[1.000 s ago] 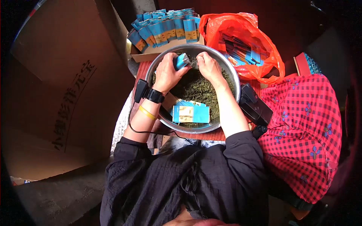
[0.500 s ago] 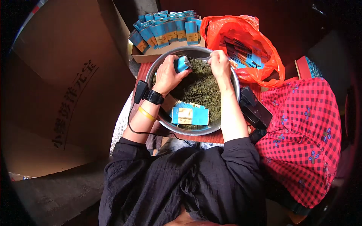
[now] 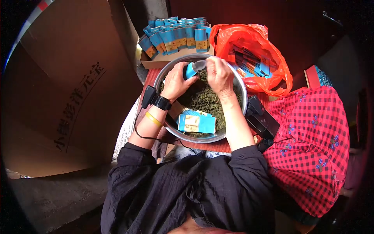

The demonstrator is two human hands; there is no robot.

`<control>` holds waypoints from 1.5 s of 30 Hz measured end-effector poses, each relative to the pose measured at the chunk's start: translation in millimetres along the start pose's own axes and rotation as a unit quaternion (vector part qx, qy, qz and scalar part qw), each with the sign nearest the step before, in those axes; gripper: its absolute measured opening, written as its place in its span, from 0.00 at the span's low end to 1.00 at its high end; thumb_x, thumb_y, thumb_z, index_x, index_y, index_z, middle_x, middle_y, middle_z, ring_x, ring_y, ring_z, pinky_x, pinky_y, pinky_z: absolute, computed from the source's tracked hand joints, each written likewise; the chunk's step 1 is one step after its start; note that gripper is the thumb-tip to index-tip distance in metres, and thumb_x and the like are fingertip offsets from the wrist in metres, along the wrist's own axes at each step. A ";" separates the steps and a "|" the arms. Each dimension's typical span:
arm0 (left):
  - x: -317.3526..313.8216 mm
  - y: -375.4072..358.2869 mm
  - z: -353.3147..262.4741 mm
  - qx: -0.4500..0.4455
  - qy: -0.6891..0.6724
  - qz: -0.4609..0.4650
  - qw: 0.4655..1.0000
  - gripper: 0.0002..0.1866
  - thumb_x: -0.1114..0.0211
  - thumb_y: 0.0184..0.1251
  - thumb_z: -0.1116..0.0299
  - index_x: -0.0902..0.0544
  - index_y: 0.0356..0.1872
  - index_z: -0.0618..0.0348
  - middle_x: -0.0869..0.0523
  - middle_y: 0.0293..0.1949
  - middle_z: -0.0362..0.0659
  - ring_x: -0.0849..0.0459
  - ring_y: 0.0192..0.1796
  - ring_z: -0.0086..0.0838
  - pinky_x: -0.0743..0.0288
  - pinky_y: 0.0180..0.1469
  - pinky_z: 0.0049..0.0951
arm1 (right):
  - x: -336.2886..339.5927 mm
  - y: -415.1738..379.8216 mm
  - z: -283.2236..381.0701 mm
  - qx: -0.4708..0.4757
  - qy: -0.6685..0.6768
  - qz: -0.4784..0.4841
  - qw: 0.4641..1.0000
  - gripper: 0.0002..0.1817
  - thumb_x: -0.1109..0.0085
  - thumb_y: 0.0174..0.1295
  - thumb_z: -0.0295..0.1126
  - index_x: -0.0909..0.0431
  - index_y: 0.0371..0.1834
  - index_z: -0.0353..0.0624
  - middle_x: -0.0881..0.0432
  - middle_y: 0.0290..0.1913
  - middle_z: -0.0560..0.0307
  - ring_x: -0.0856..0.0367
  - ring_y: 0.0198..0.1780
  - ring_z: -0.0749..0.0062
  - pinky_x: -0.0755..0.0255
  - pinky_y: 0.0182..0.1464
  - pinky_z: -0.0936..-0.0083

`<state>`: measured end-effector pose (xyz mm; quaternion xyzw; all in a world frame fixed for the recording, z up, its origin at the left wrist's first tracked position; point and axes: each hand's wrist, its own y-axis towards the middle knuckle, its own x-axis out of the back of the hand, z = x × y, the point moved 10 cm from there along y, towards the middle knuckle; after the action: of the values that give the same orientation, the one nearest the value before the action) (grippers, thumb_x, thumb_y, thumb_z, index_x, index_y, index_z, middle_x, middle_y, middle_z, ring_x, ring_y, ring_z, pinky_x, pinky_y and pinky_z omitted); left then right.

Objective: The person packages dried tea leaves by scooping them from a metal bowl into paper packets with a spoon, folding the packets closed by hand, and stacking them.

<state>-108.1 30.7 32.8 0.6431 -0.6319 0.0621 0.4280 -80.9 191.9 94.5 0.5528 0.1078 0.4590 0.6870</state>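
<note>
view: head camera, the only one, worn on the person's head
direction: looks steeply down and forward over the black-clad torso at the bottom of the frame
distance: close; the metal basin (image 3: 233, 78) sits just above centre
lens: wide fisheye, dark rounded corners
shared: no second view

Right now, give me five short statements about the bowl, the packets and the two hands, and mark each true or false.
1. The left hand holds a blue packet over the metal bowl. True.
2. The bowl holds white rice. False: it holds dark green dried leaves.
3. The right hand rests on the orange bag. False: it holds a small spoon at the packet's mouth.
4. Filled blue packets stand in a cardboard tray beyond the bowl. True.
5. Flat blue packets lie at the bowl's near edge. True.
</note>
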 end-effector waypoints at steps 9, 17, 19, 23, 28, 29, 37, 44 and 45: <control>2.2 -1.1 2.8 0.017 -0.006 -0.001 1.000 0.30 0.24 0.52 0.55 0.24 0.53 0.60 0.17 0.48 0.53 0.18 0.52 0.48 0.24 0.53 0.43 | -52.5 -58.2 -83.7 -0.287 -0.130 0.340 0.886 0.16 0.57 0.70 0.42 0.23 0.47 0.44 0.17 0.42 0.33 0.19 0.48 0.35 0.28 0.52 0.46; 2.6 -1.4 2.5 0.023 -0.015 0.000 1.000 0.31 0.24 0.52 0.54 0.25 0.54 0.61 0.17 0.48 0.54 0.18 0.52 0.49 0.24 0.53 0.43 | -66.8 -78.0 -133.1 -0.429 0.052 0.256 0.864 0.18 0.56 0.68 0.42 0.20 0.43 0.42 0.13 0.34 0.47 0.14 0.43 0.52 0.25 0.50 0.60; 2.4 -1.7 1.7 0.024 -0.007 0.003 1.000 0.32 0.24 0.52 0.54 0.25 0.54 0.61 0.17 0.48 0.55 0.18 0.52 0.49 0.24 0.53 0.43 | -55.0 -72.1 -139.6 -0.445 0.090 0.179 0.873 0.19 0.55 0.67 0.43 0.20 0.42 0.41 0.14 0.29 0.54 0.15 0.36 0.61 0.25 0.45 0.65; -1.0 -1.4 1.0 0.015 0.009 0.014 1.000 0.34 0.23 0.51 0.55 0.26 0.55 0.61 0.17 0.48 0.54 0.18 0.52 0.49 0.24 0.53 0.44 | -25.2 -49.5 -118.0 -0.411 0.105 0.079 0.902 0.17 0.54 0.71 0.43 0.21 0.39 0.41 0.14 0.28 0.55 0.15 0.33 0.65 0.25 0.40 0.69; -2.5 -3.0 -0.1 0.011 0.008 0.023 1.000 0.34 0.23 0.50 0.55 0.26 0.55 0.61 0.17 0.48 0.54 0.18 0.52 0.49 0.24 0.53 0.44 | -40.2 -28.3 -44.7 -0.212 0.129 0.117 0.962 0.12 0.52 0.74 0.36 0.23 0.41 0.40 0.17 0.28 0.54 0.16 0.32 0.67 0.23 0.37 0.71; -2.8 -2.2 -0.8 0.007 0.007 0.023 1.000 0.34 0.23 0.50 0.55 0.26 0.55 0.61 0.17 0.48 0.54 0.18 0.52 0.50 0.24 0.53 0.44 | -37.5 -22.7 -23.9 -0.132 0.068 0.120 0.982 0.10 0.49 0.72 0.35 0.23 0.41 0.41 0.17 0.30 0.50 0.15 0.35 0.58 0.23 0.39 0.66; -3.5 -2.6 -0.6 -0.010 0.001 0.015 1.000 0.32 0.24 0.52 0.58 0.25 0.57 0.61 0.18 0.50 0.54 0.19 0.53 0.50 0.24 0.55 0.42 | -9.2 -4.3 11.1 -0.010 0.036 0.038 0.999 0.07 0.44 0.68 0.35 0.23 0.36 0.45 0.18 0.31 0.54 0.18 0.36 0.54 0.24 0.37 0.62; -2.2 -1.1 -5.7 -0.007 -0.023 0.030 0.999 0.29 0.24 0.54 0.61 0.24 0.55 0.62 0.17 0.49 0.54 0.18 0.53 0.48 0.24 0.55 0.39 | 9.7 -1.2 -0.6 -0.007 0.002 -0.033 0.999 0.07 0.47 0.69 0.32 0.23 0.36 0.41 0.18 0.28 0.51 0.17 0.32 0.53 0.25 0.35 0.64; -1.8 -1.4 -5.2 -0.005 -0.024 0.027 0.999 0.29 0.24 0.54 0.61 0.24 0.55 0.62 0.17 0.49 0.54 0.18 0.53 0.48 0.24 0.55 0.39 | 9.7 -3.5 -17.9 -0.042 -0.016 -0.034 0.998 0.08 0.48 0.70 0.32 0.23 0.37 0.41 0.18 0.27 0.52 0.17 0.31 0.54 0.25 0.34 0.64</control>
<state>-104.9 35.0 34.2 0.6253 -0.6592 0.0547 0.4141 -85.4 211.1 88.5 0.5270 0.0963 0.4309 0.7261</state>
